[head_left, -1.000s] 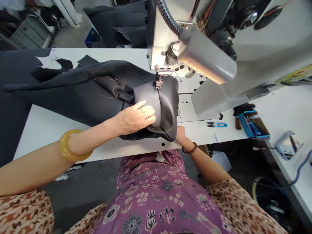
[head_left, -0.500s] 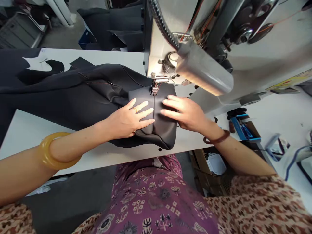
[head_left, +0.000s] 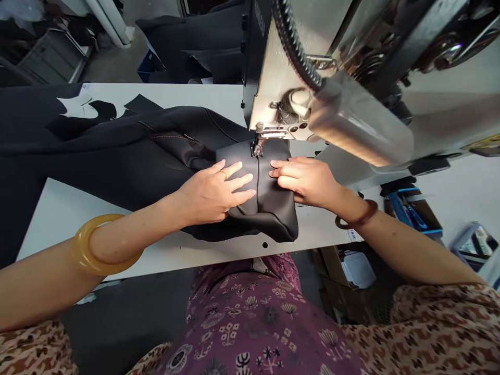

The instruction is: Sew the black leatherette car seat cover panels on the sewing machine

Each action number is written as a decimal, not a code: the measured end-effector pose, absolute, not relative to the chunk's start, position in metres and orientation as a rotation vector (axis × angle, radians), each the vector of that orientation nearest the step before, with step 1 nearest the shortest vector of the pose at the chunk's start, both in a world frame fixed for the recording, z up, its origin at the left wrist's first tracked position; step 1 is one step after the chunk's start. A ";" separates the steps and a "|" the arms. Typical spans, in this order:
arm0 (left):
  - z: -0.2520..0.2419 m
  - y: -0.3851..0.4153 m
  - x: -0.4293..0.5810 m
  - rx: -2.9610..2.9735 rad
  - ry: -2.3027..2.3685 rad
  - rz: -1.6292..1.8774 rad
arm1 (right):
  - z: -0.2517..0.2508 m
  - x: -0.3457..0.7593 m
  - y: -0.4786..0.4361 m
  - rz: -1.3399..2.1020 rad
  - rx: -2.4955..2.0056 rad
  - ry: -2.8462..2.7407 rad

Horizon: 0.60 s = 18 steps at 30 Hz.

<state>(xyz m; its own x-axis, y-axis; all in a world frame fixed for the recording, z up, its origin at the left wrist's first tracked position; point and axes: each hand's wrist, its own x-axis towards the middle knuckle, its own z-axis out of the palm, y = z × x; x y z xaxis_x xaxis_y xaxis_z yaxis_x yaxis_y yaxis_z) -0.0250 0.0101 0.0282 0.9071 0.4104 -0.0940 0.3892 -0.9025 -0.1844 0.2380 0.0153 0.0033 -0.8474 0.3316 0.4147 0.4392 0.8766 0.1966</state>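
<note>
A thick, smooth black fabric piece with a seam down its middle lies under the presser foot of the sewing machine. My left hand rests on it left of the seam, fingers spread and flat, the thumb mostly hidden. On the right side, my right hand has its fingers drawn together and bent on the fabric, with the lower part of the hand at its right edge; the thumb tip is hidden.
The larger part of the black fabric stretches left across the white table. Cut scraps lie at the back left. A lamp hangs over the right side. A blue box of tools stands at right, a cardboard box below.
My right hand's fingers have closed together from a spread pose and shifted to the fabric's right edge. The left hand stays flat on the fabric. The whole view has shifted slightly.
</note>
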 end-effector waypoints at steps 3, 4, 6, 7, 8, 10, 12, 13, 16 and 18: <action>0.032 0.017 -0.025 -2.920 -0.672 0.192 | 0.006 0.237 0.023 -0.369 -0.581 -2.626; 0.033 0.020 -0.026 -2.926 -0.681 0.182 | 0.007 0.237 0.025 -0.347 -0.592 -2.617; 0.034 0.025 -0.027 -2.936 -0.705 0.161 | 0.007 0.237 0.029 -0.287 -0.672 -2.626; 0.035 0.028 -0.028 -2.940 -0.722 0.152 | 0.007 0.237 0.031 -0.247 -0.736 -2.644; 0.035 0.031 -0.028 -2.943 -0.739 0.146 | 0.007 0.237 0.032 -0.201 -0.806 -2.661; 0.037 0.036 -0.030 -2.951 -0.770 0.138 | 0.006 0.238 0.036 -0.097 -0.933 -2.684; 0.039 0.040 -0.030 -2.962 -0.795 0.133 | 0.004 0.238 0.040 -0.002 -1.012 -2.671; 0.039 0.043 -0.030 -2.969 -0.813 0.128 | 0.002 0.239 0.043 0.038 -1.040 -2.656; 0.040 0.051 -0.028 -2.981 -0.893 0.101 | -0.005 0.242 0.053 0.144 -1.105 -2.595; 0.040 0.056 -0.027 -2.980 -0.939 0.085 | -0.009 0.246 0.061 0.210 -1.133 -2.576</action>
<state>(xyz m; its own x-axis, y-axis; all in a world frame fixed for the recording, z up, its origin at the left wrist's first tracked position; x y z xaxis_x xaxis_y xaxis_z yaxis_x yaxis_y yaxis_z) -0.0273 0.0555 0.0400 0.8182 0.5731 -0.0470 0.5722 -0.8195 -0.0313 0.2455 0.0608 -0.0086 -0.6349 0.7380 0.2286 0.6912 0.6748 -0.2588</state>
